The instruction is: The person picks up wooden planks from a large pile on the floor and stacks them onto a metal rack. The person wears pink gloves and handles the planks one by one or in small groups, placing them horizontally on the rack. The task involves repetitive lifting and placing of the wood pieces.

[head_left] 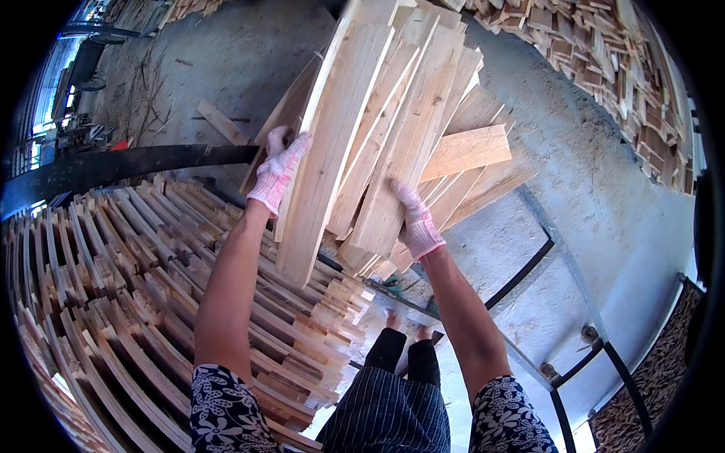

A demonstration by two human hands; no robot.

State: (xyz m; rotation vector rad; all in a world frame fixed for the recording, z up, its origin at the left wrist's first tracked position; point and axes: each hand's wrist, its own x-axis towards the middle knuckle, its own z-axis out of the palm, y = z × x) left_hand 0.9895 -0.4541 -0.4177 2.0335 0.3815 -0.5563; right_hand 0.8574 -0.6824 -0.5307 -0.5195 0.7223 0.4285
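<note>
At the far left, a dark metal bar (136,167) reaches in above closely set rows of wooden slats (143,287), which fill the lower left. Right of the bar's end, the left hand (281,172), in a pink-and-white knitted glove, is partly curled, touching the left edge of a long pale plank (332,136); its far side is hidden, so I cannot tell how firmly it closes on the wood.

This plank lies at the left of a loose pile of planks (408,128), slanting from upper right to lower left between the hands. The right hand (417,219), gloved alike, lies at the pile's lower right, fingers together and fairly straight, fingertips touching a plank's face. I cannot tell whether it grips anything.

Just beyond, a short orange-tinted board (470,151) sticks out to the right. Farther right are the concrete floor (612,219), a black metal frame (521,275) and, at upper right, a large heap of wood offcuts (604,75).
</note>
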